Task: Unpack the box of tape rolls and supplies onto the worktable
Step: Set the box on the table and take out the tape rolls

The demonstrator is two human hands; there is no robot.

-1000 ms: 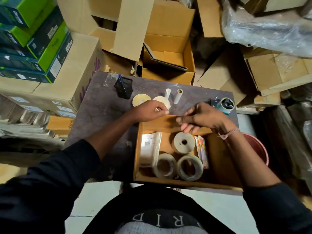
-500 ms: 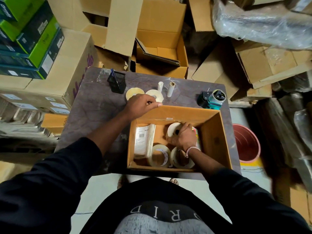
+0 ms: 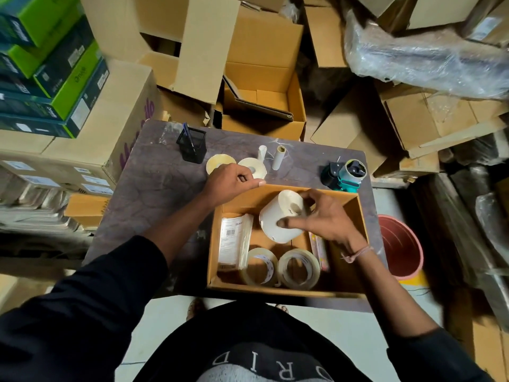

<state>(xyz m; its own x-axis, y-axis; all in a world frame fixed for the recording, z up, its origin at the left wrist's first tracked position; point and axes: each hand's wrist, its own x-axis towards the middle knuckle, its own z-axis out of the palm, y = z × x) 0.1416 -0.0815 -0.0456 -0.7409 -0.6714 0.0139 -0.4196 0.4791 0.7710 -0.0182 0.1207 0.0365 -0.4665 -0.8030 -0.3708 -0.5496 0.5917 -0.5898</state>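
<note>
While gripped, white roll [image 3: 278,220] above box [image 3: 355,213]

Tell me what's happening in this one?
A person is unpacking a cardboard box on a worktable. The right hand grips a white roll above the box; the left hand holds the box's far rim. Two clear tape rolls and a label packet remain inside.

Right hand [image 3: 326,220] grips a white roll [image 3: 281,217] above the open box [image 3: 355,213]. Below the grip: two clear tape rolls [image 3: 298,268], a label packet [image 3: 234,241]. Left hand [image 3: 230,181] holds the box's far rim, two flat rolls [image 3: 252,166] just beyond it.
</note>
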